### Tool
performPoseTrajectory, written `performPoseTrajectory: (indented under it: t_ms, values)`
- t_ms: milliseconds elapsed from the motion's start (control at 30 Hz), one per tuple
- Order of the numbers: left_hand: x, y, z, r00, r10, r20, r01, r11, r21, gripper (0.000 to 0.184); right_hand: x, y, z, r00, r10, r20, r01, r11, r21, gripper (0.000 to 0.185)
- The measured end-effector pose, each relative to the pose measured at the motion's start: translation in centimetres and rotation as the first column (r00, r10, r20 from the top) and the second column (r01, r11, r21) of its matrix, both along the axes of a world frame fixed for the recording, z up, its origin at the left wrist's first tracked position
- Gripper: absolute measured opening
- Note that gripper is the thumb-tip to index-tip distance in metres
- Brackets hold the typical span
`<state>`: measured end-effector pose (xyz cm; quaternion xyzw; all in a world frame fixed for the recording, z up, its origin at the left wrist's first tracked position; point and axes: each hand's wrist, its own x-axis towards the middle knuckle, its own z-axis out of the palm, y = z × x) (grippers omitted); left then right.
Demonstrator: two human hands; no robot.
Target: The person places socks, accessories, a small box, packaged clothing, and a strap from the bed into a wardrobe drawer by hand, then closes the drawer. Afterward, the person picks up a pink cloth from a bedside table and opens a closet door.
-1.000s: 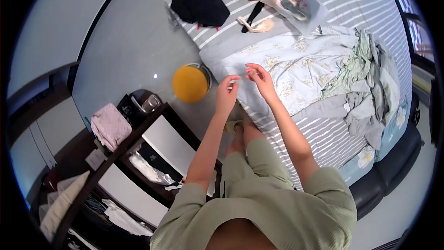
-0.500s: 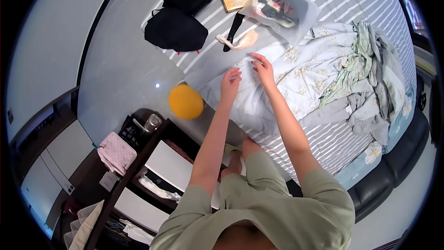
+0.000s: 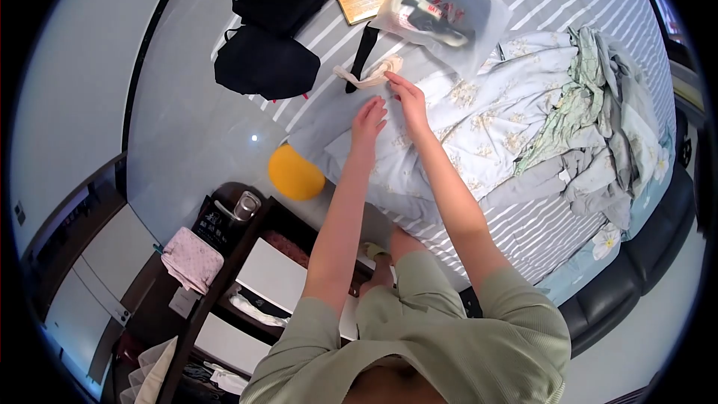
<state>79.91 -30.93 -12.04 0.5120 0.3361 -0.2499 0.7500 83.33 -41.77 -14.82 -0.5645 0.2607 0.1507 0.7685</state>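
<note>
On the bed lies a cream-coloured bunched strip of cloth, draped across a long black strip. My right hand reaches toward it with fingers stretched out, the fingertips at its right end; whether they touch it I cannot tell. Slightly lower and to the left, my left hand hovers over the pale bedding with loosely bent fingers and nothing in them. A pale floral quilt lies rumpled just right of both hands.
Beyond the cloth are a frosted plastic bag, an orange-yellow box and black bags. A yellow stool stands beside the bed. Open drawers are at lower left, and a black padded bed edge is at right.
Both hands have moved forward, bringing the right fingertips up to the cream cloth. The view has shifted slightly. The cloth keeps its shape on the black strip.
</note>
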Motion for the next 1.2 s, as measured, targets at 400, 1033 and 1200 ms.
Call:
performPoseTrajectory:
  t_ms: [400, 1033, 1200]
  values:
    - [1.4, -0.1, 1.7, 0.920, 0.391, -0.025, -0.366, 0.836, -0.409, 0.023, -6.1, 0.3, 4.3, 0.981, -0.116, 0.153, 0.113, 0.993, 0.028, 0.014]
    - [-2.0, 4.3, 8.3, 0.823, 0.552, 0.135, -0.470, 0.794, -0.384, 0.036, -6.6, 3.8, 8.8, 0.970, -0.241, -0.032, 0.241, 0.931, 0.274, 0.020]
    - [-5.2, 8.1, 8.1, 0.772, 0.634, 0.052, -0.521, 0.677, -0.520, 0.036, -8.6, 5.8, 9.9, 0.972, -0.235, -0.026, 0.232, 0.925, 0.302, 0.020]
